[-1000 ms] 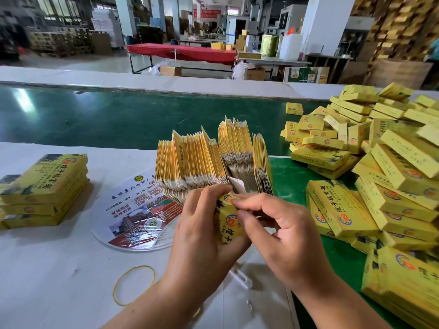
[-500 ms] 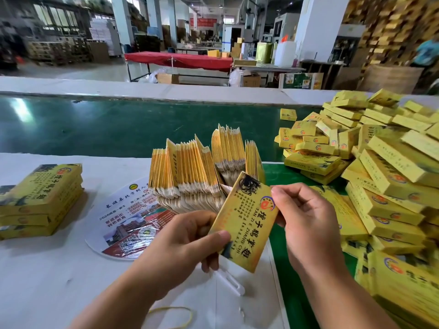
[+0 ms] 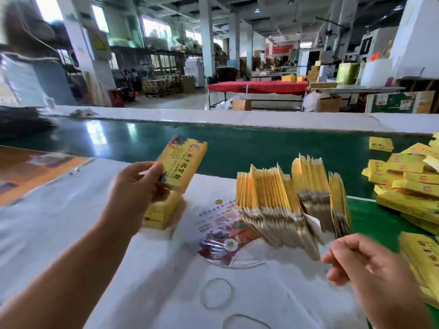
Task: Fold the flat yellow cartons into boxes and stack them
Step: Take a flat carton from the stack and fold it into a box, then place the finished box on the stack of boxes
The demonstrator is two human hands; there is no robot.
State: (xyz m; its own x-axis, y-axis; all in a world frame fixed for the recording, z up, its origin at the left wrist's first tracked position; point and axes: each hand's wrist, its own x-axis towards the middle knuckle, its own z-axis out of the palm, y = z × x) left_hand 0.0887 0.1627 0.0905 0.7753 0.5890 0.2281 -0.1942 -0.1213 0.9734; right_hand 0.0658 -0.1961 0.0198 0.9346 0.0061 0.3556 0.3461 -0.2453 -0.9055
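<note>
Head view: left hand (image 3: 135,184) fingers grip a folded box (image 3: 181,162), long axis tilted upward, directly above the small stack (image 3: 162,213); right hand (image 3: 363,262) hangs loosely curled, holding nothing.

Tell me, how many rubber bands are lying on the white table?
2: one rubber band lies in front of the round printed card, the second rubber band nearer, at the bottom edge. Others may be hidden.
</note>
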